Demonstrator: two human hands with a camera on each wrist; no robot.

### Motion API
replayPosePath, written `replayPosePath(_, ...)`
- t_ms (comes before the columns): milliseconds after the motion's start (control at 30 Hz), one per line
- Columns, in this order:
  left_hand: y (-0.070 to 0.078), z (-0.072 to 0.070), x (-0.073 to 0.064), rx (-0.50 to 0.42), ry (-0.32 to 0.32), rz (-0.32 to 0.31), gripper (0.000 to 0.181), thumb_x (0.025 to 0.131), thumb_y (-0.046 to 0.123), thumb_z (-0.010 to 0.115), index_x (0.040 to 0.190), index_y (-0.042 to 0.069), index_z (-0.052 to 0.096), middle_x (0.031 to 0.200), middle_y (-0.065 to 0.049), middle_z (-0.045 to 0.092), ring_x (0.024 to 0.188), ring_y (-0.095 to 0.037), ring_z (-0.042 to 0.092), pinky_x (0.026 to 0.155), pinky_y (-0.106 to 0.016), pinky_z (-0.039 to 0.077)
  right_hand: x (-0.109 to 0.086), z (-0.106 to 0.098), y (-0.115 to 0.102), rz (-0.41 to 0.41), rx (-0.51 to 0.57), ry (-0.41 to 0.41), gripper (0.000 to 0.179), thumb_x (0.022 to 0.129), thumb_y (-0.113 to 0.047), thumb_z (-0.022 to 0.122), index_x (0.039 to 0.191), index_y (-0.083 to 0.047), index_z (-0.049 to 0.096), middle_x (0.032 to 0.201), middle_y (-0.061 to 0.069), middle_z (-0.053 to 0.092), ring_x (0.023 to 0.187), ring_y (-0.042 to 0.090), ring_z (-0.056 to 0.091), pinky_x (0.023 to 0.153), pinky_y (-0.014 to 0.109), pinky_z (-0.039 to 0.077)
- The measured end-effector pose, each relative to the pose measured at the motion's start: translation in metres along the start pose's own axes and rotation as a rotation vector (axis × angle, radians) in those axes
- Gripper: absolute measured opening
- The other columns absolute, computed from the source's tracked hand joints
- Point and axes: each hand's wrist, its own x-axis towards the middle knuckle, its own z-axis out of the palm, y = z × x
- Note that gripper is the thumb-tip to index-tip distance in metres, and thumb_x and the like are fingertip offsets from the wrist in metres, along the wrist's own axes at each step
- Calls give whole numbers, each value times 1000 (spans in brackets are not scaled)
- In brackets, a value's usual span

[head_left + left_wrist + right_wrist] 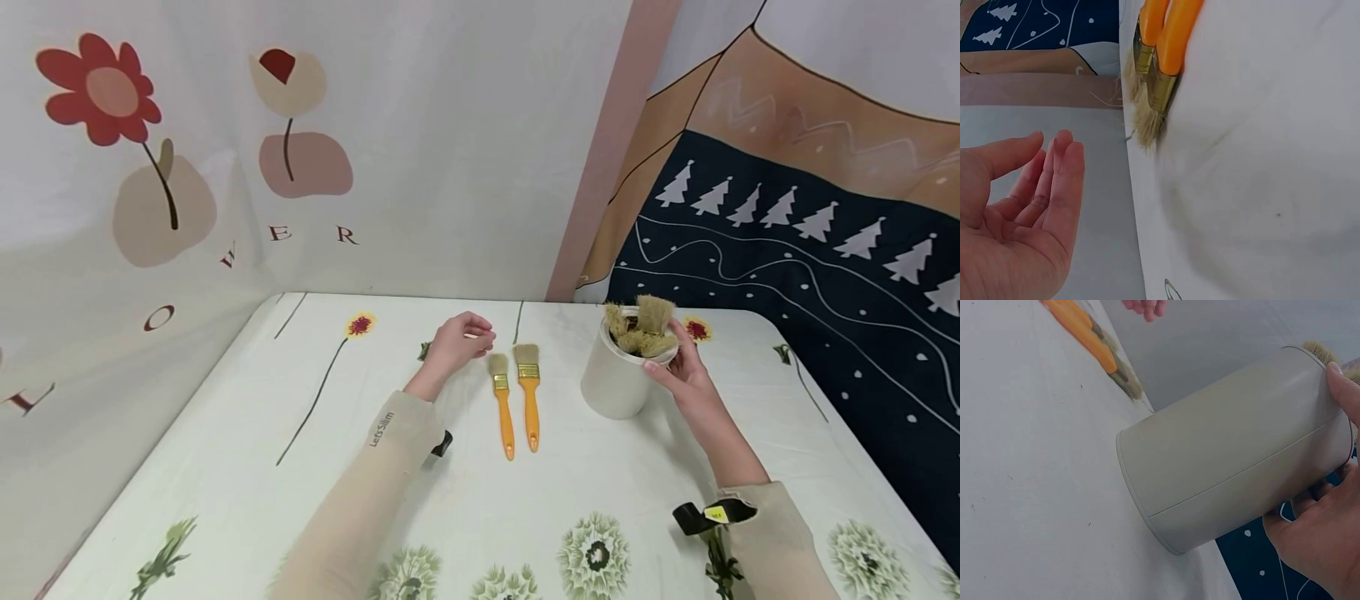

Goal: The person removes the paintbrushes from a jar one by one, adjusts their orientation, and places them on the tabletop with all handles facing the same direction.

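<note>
Two paintbrushes with orange handles lie side by side on the table, bristles toward the back: a narrower paintbrush (504,408) and a wider paintbrush (529,400). My left hand (457,343) hovers beside their bristles, holding nothing, its fingers loosely bent in the left wrist view. To the right, a pale cylindrical container (617,382) holds several brushes, their bristles (654,315) sticking up over the rim. My right hand (686,375) grips this container near its top from the right, thumb at the rim in the right wrist view. The brushes' handles are hidden inside it.
A white cloth with printed flowers covers the table (480,508). Behind stands a pale wall hanging (450,167) with flower prints, and at right a dark blue fabric (750,267) with white trees. A black wrist strap (712,515) sits on the right sleeve.
</note>
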Motion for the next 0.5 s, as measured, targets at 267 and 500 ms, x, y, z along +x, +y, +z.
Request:
replayPosePath(267,8,3,-3,-37,-14,17,26,94,4,66,119,1,60,117,-17,69,106,-29,70,88,-32,61,0,0,1,-10,4,-7,85,102,-25,57,159,-38,-5,168,1,-15,156,28,-11,126,52,0)
replayPosePath(500,17,6,-7,-52,-18,52,28,93,4,68,120,1,60,118,-17,70,106,-29,70,89,-32,61,0,-1,1,-12,-9,-2,84,102,-27,57,159,-39,-4,168,1,-15,156,28,-12,126,53,0)
